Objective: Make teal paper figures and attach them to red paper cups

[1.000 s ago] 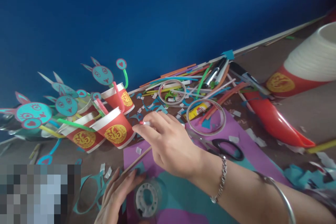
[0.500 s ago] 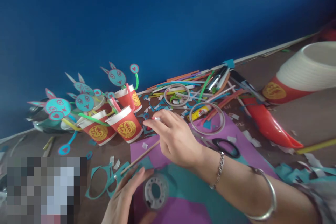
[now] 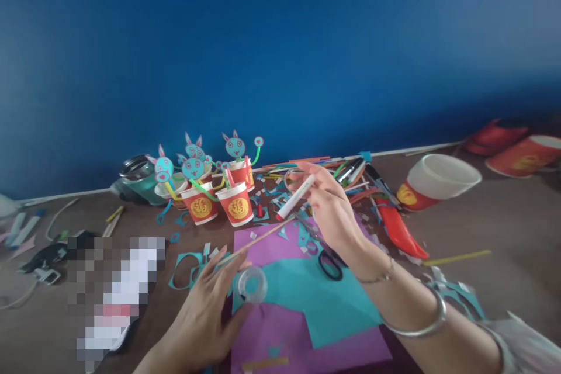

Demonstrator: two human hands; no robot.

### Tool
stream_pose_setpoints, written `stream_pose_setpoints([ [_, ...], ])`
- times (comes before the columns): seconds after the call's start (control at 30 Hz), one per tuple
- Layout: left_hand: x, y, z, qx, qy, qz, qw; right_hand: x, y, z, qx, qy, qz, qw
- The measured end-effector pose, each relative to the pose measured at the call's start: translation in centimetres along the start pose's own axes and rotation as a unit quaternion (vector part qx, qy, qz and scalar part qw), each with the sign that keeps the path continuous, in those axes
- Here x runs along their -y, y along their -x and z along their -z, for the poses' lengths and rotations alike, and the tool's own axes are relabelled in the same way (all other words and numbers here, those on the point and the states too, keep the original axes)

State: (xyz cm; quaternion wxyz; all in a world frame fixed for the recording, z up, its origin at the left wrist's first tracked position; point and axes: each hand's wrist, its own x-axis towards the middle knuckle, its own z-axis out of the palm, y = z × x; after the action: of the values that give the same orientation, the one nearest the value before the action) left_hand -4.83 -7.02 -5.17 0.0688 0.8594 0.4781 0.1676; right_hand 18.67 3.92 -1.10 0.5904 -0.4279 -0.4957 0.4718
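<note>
My right hand (image 3: 331, 204) is raised over the paper with a white marker (image 3: 298, 196) held slantwise in its fingers, the red end pointing down and left. My left hand (image 3: 210, 304) lies at the left edge of the paper, its thumb and index finger around a roll of clear tape (image 3: 265, 285). A thin wooden stick (image 3: 263, 238) runs from by its fingertips across the purple paper (image 3: 245, 242). Turquoise paper (image 3: 337, 310) lies on top of that. Black-handled scissors (image 3: 330, 266) sit below my right wrist. A small red piece (image 3: 259, 210) stands beside the cups.
Red-and-white paper cups (image 3: 238, 207) with turquoise rabbit faces (image 3: 163, 168) stand at the back left. Coloured straws, pens and paper scraps crowd the middle. At right are a red curved object (image 3: 401, 231) and a stack of cups (image 3: 432, 184). A blue wall (image 3: 280, 58) rises behind.
The view has pulled back and turned. My right hand has moved away from the cups, and the marker now shows clearly in it. My left hand stays by the tape roll.
</note>
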Motion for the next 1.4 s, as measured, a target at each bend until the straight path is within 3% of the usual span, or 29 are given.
stream_pose_setpoints([
  [0.17, -3.3, -1.4, -0.4, -0.011, 0.091, -0.002, 0.996, 0.0, 2.8, 1.3, 0.032, -0.17, -0.172, 0.97],
  [0.3, -5.5, -2.6, -1.5, 0.006, 0.143, -0.026, 0.989, -1.1, 4.8, 1.6, 0.05, -0.23, -0.208, 0.949],
  [0.43, -5.6, -2.9, -3.1, -0.014, 0.15, -0.015, 0.988, -2.3, 6.0, 1.7, 0.079, -0.244, -0.215, 0.942],
  [0.53, -4.9, -2.4, -3.9, -0.04, 0.148, -0.002, 0.988, -2.7, 6.8, 1.5, 0.089, -0.211, -0.197, 0.953],
  [0.7, -3.8, -1.7, -4.3, -0.038, 0.143, -0.026, 0.989, -2.7, 7.9, 1.2, 0.15, -0.062, -0.129, 0.978],
  [0.93, -2.9, -1.5, -4.7, -0.018, 0.179, -0.022, 0.984, -3.5, 8.2, 1.1, 0.187, 0.126, -0.05, 0.973],
  [1.27, -2.9, -1.4, -5.0, -0.046, 0.167, -0.06, 0.983, -5.5, 8.1, 1.4, 0.187, 0.107, -0.045, 0.976],
  [1.4, -3.3, -1.6, -4.6, -0.032, 0.16, -0.034, 0.986, -5.9, 8.0, 1.6, 0.196, 0.091, -0.046, 0.975],
])
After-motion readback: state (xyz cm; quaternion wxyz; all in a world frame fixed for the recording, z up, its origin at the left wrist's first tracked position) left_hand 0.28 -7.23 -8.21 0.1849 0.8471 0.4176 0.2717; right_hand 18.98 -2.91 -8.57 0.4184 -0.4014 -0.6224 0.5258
